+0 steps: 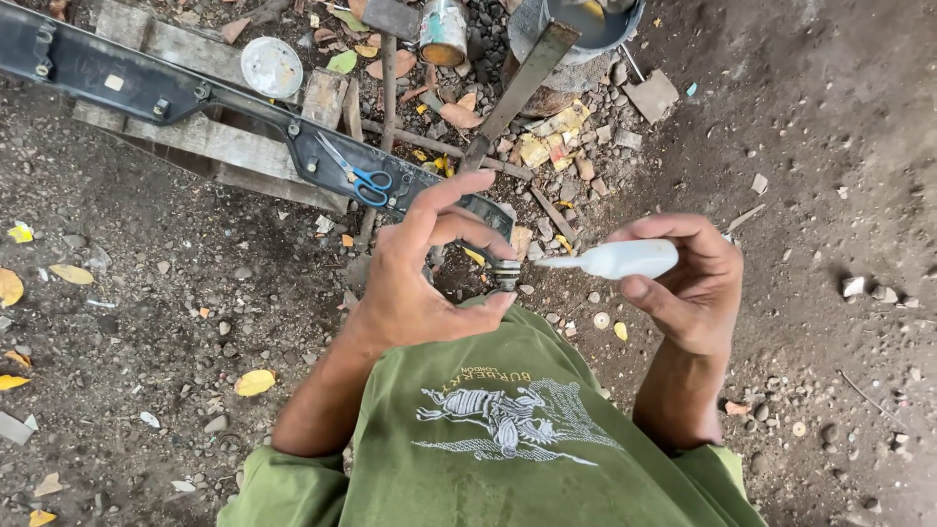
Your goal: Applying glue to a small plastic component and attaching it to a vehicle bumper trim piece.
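White tube: your right hand wraps it, thumb under and fingers curled over the body, with the thin nozzle aimed left. Held level like this, the tip lines up with the small part, seemingly so the contents go right where the tip points.

Small metal part: dark and roundish, pinched between thumb and fingertips of your left hand. The other fingers arch over it, which leaves its right face bare toward the nozzle. Nozzle tip and part sit just beside each other; whether they touch cannot be told. Both hang in front of your chest, above the ground, likely so you can see the spot up close.

Black trim piece: long plastic strip with bolts, lying across a wooden pallet, which keeps it off the dirt. Its near end runs behind your left hand.

Blue scissors: resting closed on the trim piece, near your left hand.

Tin can: on its side among scraps, well apart from both hands.

Round lid: flat on the pallet beside the trim piece.

Ground: bare soil with yellow leaves, pebbles and wood bits.

Green shirt: your own, filling the lower view.
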